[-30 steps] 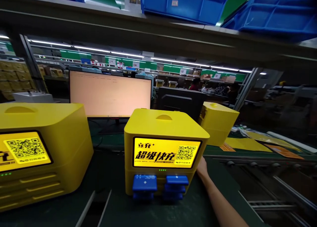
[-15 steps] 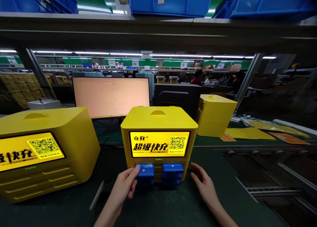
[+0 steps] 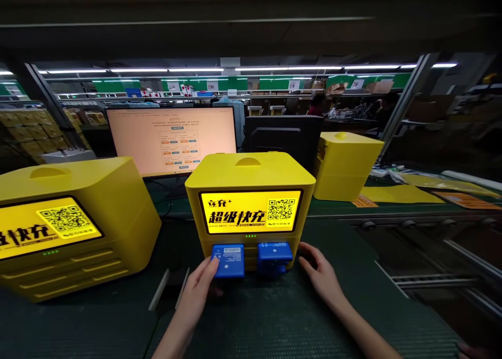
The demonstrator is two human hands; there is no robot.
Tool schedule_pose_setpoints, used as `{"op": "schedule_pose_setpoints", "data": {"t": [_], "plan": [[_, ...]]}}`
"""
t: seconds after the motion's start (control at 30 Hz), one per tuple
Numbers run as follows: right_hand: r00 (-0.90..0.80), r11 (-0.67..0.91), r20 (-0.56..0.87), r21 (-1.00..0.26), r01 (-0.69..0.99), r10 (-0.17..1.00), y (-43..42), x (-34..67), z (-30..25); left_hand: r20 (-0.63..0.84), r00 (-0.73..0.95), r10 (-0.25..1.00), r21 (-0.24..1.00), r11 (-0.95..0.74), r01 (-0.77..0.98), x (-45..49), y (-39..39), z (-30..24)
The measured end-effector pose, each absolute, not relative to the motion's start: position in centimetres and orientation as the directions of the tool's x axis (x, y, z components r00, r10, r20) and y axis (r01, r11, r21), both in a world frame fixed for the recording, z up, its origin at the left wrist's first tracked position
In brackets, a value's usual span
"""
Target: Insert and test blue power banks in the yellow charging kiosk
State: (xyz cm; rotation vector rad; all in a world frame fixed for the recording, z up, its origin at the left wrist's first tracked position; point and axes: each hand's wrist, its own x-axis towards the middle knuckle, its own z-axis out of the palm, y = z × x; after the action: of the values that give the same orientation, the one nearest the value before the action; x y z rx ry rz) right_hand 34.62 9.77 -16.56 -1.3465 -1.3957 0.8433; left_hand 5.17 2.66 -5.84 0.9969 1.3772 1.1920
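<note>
A yellow charging box [image 3: 251,178] with a lit screen and QR code stands on the dark green bench in front of me. Blue power banks stick out of its lower slots. My left hand [image 3: 200,291] grips the left blue power bank [image 3: 228,260], which is partly drawn out of its slot. The right blue power bank [image 3: 275,251] sits in its slot beside it. My right hand [image 3: 319,275] rests with fingers apart at the box's lower right corner, holding nothing.
A larger yellow charging box [image 3: 70,223] stands at the left, another yellow box [image 3: 347,165] at the back right. A lit monitor [image 3: 172,139] and a dark monitor back [image 3: 284,137] stand behind. A roller conveyor [image 3: 431,254] runs at the right. People work far behind.
My left hand came into view, took the left blue power bank and has drawn it outward. My right hand moved from the box's side to its front corner. The monitor now shows a form.
</note>
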Motion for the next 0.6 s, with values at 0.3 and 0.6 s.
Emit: {"op": "schedule_pose_setpoints", "data": {"t": [0.3, 0.6], "plan": [[0.064, 0.146, 0.173, -0.939, 0.310, 0.983, 9.92, 34.77, -16.83, -0.184, -0.125, 0.975, 0.974, 0.165, -0.153, 5.74, 2.33, -5.45], [0.057, 0.137, 0.163, -0.940, 0.313, 0.985, 9.96, 34.87, -16.81, -0.171, -0.136, 0.976, 0.977, 0.150, -0.151, 5.61, 2.26, -5.67]]}}
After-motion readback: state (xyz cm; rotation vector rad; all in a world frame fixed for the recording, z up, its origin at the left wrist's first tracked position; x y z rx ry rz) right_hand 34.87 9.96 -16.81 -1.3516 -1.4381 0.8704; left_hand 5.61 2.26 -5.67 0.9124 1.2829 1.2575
